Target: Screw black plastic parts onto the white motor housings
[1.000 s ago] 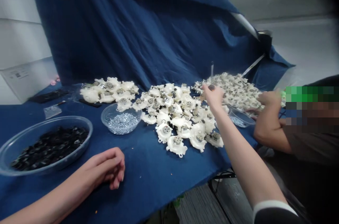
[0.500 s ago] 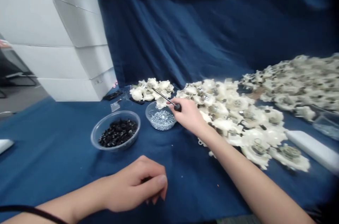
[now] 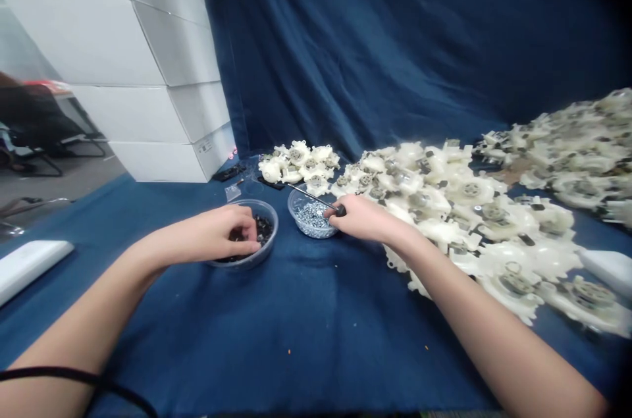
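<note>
My left hand (image 3: 230,234) is curled into a transparent bowl (image 3: 266,253) of small black parts (image 3: 264,230), its fingertips among them. My right hand (image 3: 365,218) grips a black-handled screwdriver (image 3: 316,197) whose metal shaft points up and left. That hand rests at the edge of a small transparent bowl of silver screws (image 3: 311,217). Just right of it lies a large heap of white plastic housings with metal centres (image 3: 459,220). A smaller heap (image 3: 299,164) sits behind the bowls, and a greyer heap (image 3: 567,148) lies at far right.
Blue cloth (image 3: 306,339) covers the table and hangs behind it as a backdrop (image 3: 355,62). Stacked white boxes (image 3: 162,89) stand at back left. White blocks lie at the left edge (image 3: 29,266) and right edge (image 3: 607,266). A small plastic bag (image 3: 232,193) lies near the boxes.
The view has swung left, and the co-worker's arms have left it. My left hand has moved from the cloth into the black-parts bowl. My right hand has lowered the screwdriver over the screw bowl.
</note>
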Motion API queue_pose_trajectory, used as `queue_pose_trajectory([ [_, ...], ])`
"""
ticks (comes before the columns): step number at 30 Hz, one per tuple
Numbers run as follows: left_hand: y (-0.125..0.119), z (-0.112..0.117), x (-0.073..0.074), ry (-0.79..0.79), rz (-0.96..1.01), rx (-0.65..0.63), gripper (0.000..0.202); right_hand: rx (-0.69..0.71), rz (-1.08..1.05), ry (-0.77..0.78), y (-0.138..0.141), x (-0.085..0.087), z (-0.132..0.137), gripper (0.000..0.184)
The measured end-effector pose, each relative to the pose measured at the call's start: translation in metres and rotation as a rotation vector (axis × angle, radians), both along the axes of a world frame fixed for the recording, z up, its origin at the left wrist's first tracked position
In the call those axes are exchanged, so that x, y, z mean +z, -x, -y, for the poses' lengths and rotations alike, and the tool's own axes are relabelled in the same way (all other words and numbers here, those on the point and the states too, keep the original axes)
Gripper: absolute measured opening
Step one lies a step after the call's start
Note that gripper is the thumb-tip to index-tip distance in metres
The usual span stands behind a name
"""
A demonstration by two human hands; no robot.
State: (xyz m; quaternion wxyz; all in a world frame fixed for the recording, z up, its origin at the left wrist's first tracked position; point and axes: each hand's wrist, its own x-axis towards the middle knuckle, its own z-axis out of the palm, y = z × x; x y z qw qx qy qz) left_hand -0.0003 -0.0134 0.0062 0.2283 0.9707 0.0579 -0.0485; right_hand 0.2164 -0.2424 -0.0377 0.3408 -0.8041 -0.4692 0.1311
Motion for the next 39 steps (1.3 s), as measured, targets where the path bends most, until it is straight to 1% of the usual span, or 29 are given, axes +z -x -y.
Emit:
queue_pose_trajectory([
  [3,0.001,0.000,0.005,0.017,-0.103,-0.069,0.029,0.019,-0.029,0.027,-0.001,0.003,0.000,0.012],
  [7,-0.001,0.003,0.010,0.046,-0.071,-0.092,0.030,0.005,-0.071,0.090,-0.003,0.004,-0.001,0.012],
  [10,-0.002,0.007,0.012,0.079,-0.064,-0.101,0.024,0.002,-0.089,0.131,-0.003,0.005,-0.002,0.015],
  [12,-0.002,0.011,0.014,0.118,-0.075,-0.081,0.020,0.013,-0.090,0.144,-0.002,0.007,-0.001,0.016],
  [13,-0.001,0.012,0.014,0.137,-0.088,-0.060,0.021,0.021,-0.087,0.149,-0.002,0.008,-0.001,0.021],
  [16,0.000,0.012,0.015,0.188,-0.120,0.024,0.027,0.047,-0.104,0.166,0.002,0.013,0.002,0.039],
  [19,0.000,0.007,0.013,0.338,-0.056,0.078,0.029,0.068,-0.176,0.165,0.005,0.017,0.004,0.047],
  [22,-0.001,0.004,0.010,0.523,0.009,0.099,0.029,0.084,-0.225,0.143,0.007,0.018,0.006,0.046],
  [26,-0.004,0.010,0.007,0.670,0.087,0.142,0.025,0.105,-0.252,0.131,0.007,0.018,0.007,0.037],
  [28,-0.006,0.014,0.005,0.771,0.143,0.183,0.026,0.122,-0.269,0.141,0.008,0.019,0.009,0.039],
  [30,-0.007,0.017,0.002,0.875,0.175,0.216,0.031,0.136,-0.279,0.179,0.008,0.022,0.011,0.042],
  [34,-0.008,0.022,-0.004,1.026,0.169,0.241,0.030,0.117,-0.226,0.278,0.008,0.024,0.015,0.048],
  [36,-0.008,0.026,-0.007,1.079,0.174,0.240,0.027,0.100,-0.161,0.281,0.009,0.023,0.016,0.050],
  [39,-0.007,0.035,-0.010,1.133,0.190,0.204,0.022,0.094,-0.064,0.269,0.010,0.023,0.016,0.053],
])
